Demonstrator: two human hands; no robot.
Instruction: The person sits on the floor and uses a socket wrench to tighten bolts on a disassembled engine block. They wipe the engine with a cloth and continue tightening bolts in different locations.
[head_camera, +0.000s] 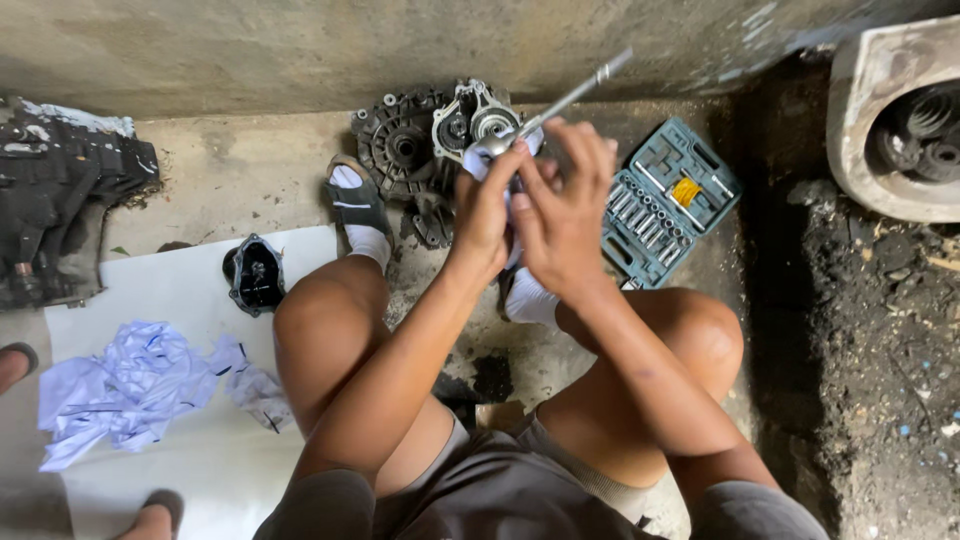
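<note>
I see my left hand (487, 205) and right hand (562, 200) both grasping the ratchet wrench (560, 105); the engine part (430, 145) on the floor lies untouched.

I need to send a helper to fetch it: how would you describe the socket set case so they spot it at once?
Start at the grey concrete wall along the top, then look down to the floor just right of the person's raised hands. The socket set case lies open there at an angle. Its teal colour, rows of shiny sockets and yellow piece set it apart from the dark, greasy engine parts nearby.
</note>
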